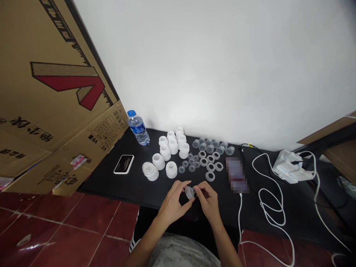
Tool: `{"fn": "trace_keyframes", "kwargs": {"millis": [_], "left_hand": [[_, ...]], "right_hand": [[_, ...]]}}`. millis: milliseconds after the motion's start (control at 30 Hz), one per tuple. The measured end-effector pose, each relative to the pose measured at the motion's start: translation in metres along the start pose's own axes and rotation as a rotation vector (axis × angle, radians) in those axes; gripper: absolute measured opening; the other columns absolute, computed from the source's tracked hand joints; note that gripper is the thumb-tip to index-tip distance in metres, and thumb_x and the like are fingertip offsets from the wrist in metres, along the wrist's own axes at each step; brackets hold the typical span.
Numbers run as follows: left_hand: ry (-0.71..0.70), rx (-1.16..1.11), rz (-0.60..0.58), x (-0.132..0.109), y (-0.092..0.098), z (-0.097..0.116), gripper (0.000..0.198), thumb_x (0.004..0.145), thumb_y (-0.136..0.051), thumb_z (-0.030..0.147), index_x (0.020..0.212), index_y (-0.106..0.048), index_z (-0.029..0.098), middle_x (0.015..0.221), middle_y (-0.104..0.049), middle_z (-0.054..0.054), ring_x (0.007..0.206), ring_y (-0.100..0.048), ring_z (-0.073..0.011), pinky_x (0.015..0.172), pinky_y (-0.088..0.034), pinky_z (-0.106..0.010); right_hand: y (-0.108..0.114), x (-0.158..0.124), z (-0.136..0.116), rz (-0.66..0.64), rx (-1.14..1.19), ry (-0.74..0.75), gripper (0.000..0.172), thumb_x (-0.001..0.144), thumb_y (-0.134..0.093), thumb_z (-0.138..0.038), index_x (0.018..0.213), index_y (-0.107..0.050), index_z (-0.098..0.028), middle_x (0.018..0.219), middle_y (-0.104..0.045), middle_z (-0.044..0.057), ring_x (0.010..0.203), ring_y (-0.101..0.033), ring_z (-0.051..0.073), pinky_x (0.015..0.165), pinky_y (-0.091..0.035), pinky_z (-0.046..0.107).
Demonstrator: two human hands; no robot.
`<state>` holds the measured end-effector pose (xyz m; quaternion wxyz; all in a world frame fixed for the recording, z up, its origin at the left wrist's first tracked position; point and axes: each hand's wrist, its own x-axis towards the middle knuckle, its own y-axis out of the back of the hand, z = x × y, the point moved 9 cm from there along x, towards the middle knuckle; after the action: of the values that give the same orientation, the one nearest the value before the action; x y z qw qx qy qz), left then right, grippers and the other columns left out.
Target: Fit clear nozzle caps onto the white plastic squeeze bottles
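Observation:
Between my two hands, over the table's front edge, is a small clear ribbed plastic piece [189, 192]. My left hand [175, 200] curves around its left side, thumb below and fingers above. From the right, my right hand [206, 197] pinches its edge. Just beyond lie several small clear plastic valves [191, 162] and several flat translucent rings [210, 167]. Behind these are clear dome-shaped cups [213, 144] in rows. To the left stand several white plastic bottle-neck parts [165, 152]; the front-left one [150, 171] has a clear piece on top.
A water bottle [138, 128] and a white-edged black device [124, 164] are at the left, beside a large cardboard box [55, 96]. On the right lie a phone [237, 175], white cable [274, 218] and a power strip [290, 167]. A white wall [211, 66] rises behind.

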<state>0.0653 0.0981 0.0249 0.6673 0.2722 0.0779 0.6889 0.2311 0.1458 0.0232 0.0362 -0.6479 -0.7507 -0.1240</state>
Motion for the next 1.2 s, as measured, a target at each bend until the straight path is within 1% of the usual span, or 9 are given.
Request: {"fn": "trace_keyframes", "kwargs": {"millis": [167,333,500,600,733,800,933,1067,1200], "left_hand": [[0.001,0.007,0.007,0.002,0.001,0.002,0.04,0.098,-0.074,0.02,0.136,-0.068,0.031,0.125,-0.071,-0.007,0.117,-0.073,-0.0253,0.104,-0.062,-0.04],[0.062,-0.008,0.062,0.002,0.002,-0.005,0.041,0.092,-0.075,0.016,0.13,-0.065,0.027,0.12,-0.075,-0.006,0.109,-0.075,-0.025,0.099,-0.064,-0.04],[0.021,-0.029,0.048,0.001,0.002,0.001,0.044,0.094,-0.07,0.013,0.135,-0.063,0.028,0.124,-0.076,-0.006,0.113,-0.075,-0.0255,0.101,-0.063,-0.041],[0.011,-0.041,0.052,0.001,0.003,0.002,0.041,0.094,-0.07,0.014,0.133,-0.065,0.027,0.12,-0.077,-0.007,0.11,-0.076,-0.0262,0.099,-0.063,-0.041],[0.076,-0.104,0.062,0.0,0.005,-0.005,0.039,0.094,-0.071,0.017,0.132,-0.065,0.026,0.116,-0.078,-0.007,0.103,-0.077,-0.026,0.095,-0.063,-0.04],[0.12,-0.151,0.073,0.0,0.007,-0.01,0.037,0.094,-0.071,0.019,0.13,-0.064,0.027,0.121,-0.079,-0.008,0.105,-0.077,-0.026,0.097,-0.062,-0.041],[0.201,-0.246,0.087,-0.001,0.009,-0.017,0.028,0.1,-0.07,0.027,0.126,-0.062,0.026,0.134,-0.078,-0.01,0.108,-0.077,-0.0256,0.1,-0.061,-0.042],[0.241,-0.313,0.083,-0.002,0.008,-0.021,0.026,0.106,-0.067,0.037,0.129,-0.061,0.026,0.139,-0.077,-0.012,0.113,-0.077,-0.0264,0.104,-0.06,-0.043],[0.23,-0.301,0.05,-0.001,0.007,-0.02,0.031,0.109,-0.064,0.04,0.138,-0.062,0.028,0.143,-0.074,-0.011,0.116,-0.076,-0.0266,0.106,-0.059,-0.045]], "right_hand": [[0.01,0.001,0.011,0.096,0.044,-0.087,0.041,0.109,-0.064,-0.057,0.093,-0.079,-0.022,0.069,-0.061,-0.001,0.061,-0.057,0.017,0.06,-0.049,0.029],[0.018,-0.005,0.02,0.188,0.049,-0.147,0.046,0.106,-0.065,-0.063,0.094,-0.077,-0.02,0.075,-0.066,0.001,0.059,-0.058,0.015,0.054,-0.049,0.027],[0.015,0.017,-0.005,0.114,-0.206,-0.009,0.034,0.111,-0.062,-0.051,0.105,-0.077,-0.021,0.081,-0.069,0.003,0.066,-0.064,0.018,0.063,-0.054,0.029],[-0.002,0.057,-0.034,-0.001,-0.414,0.159,0.027,0.112,-0.06,-0.044,0.123,-0.075,-0.024,0.098,-0.073,0.007,0.079,-0.068,0.022,0.074,-0.059,0.034],[-0.037,0.113,-0.06,-0.061,-0.711,0.351,0.039,0.11,-0.061,-0.041,0.144,-0.068,-0.024,0.125,-0.066,0.016,0.11,-0.066,0.033,0.097,-0.06,0.051],[-0.053,0.132,-0.06,-0.06,-0.821,0.404,0.037,0.108,-0.063,-0.04,0.139,-0.07,-0.022,0.132,-0.062,0.02,0.122,-0.061,0.039,0.104,-0.056,0.059],[-0.073,0.145,-0.052,-0.11,-0.847,0.444,0.022,0.108,-0.06,-0.034,0.121,-0.072,-0.021,0.129,-0.067,0.019,0.115,-0.063,0.038,0.101,-0.057,0.06],[-0.05,0.127,-0.064,0.03,-0.672,0.453,0.021,0.108,-0.064,-0.038,0.121,-0.065,-0.022,0.13,-0.07,0.018,0.121,-0.065,0.036,0.105,-0.057,0.06],[0.008,0.079,-0.058,0.282,-0.429,0.285,0.052,0.101,-0.076,-0.044,0.142,-0.053,-0.022,0.132,-0.067,0.017,0.118,-0.071,0.031,0.099,-0.062,0.049]]}}
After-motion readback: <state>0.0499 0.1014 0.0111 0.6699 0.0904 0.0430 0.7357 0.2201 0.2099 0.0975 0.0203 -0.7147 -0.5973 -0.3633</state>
